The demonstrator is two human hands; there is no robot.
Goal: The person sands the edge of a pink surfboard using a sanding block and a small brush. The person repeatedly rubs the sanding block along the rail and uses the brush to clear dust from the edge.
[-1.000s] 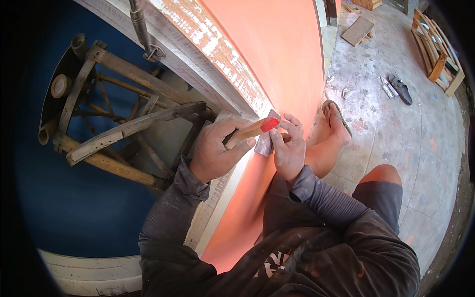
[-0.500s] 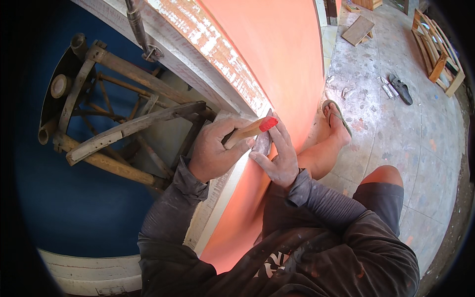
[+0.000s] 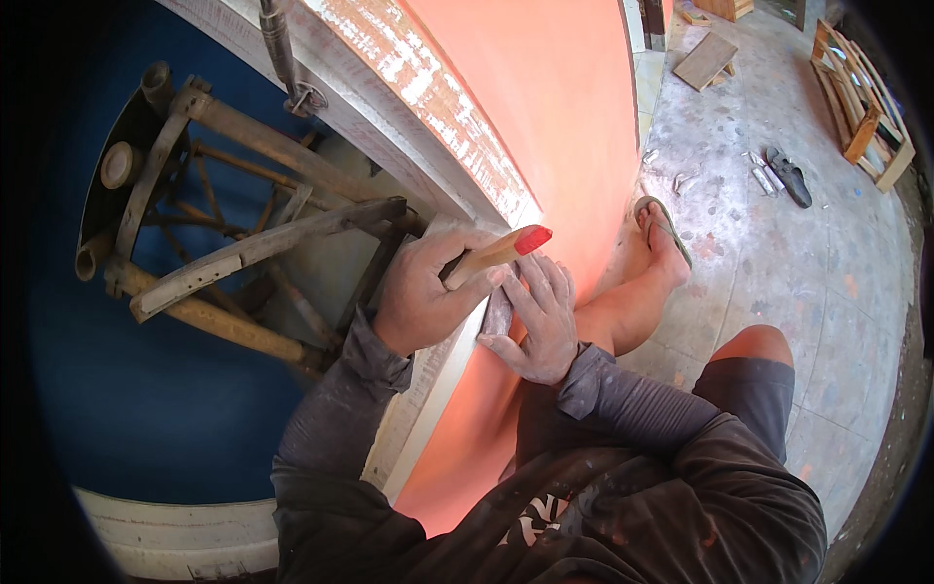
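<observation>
My left hand (image 3: pixel 425 297) is closed around a tool with a pale wooden handle and a red-painted tip (image 3: pixel 530 239); the handle points right, across the wall's edge. What is at its other end is hidden by the hand. My right hand (image 3: pixel 541 326) lies over a flat grey, dusty piece (image 3: pixel 497 314), thumb on the near side and fingers over its far part. The piece rests along the pale edge (image 3: pixel 428 389) of the salmon wall (image 3: pixel 457 438). Its exact kind is unclear. White dust covers both hands.
A bamboo and wood frame (image 3: pixel 263 243) stands left, in front of a blue surface (image 3: pixel 146 428). A metal rod (image 3: pixel 276 44) hangs beside the worn board (image 3: pixel 418 83). On the dusty tiled floor (image 3: pixel 720 234) lie a dark sandal (image 3: pixel 788 177) and a small wooden stand (image 3: pixel 705 61); a wooden rack (image 3: pixel 858 107) is farther right.
My right hand has slid a little toward me and left along the edge, the flat grey piece with it. My left hand and its wooden-handled tool have barely shifted.
</observation>
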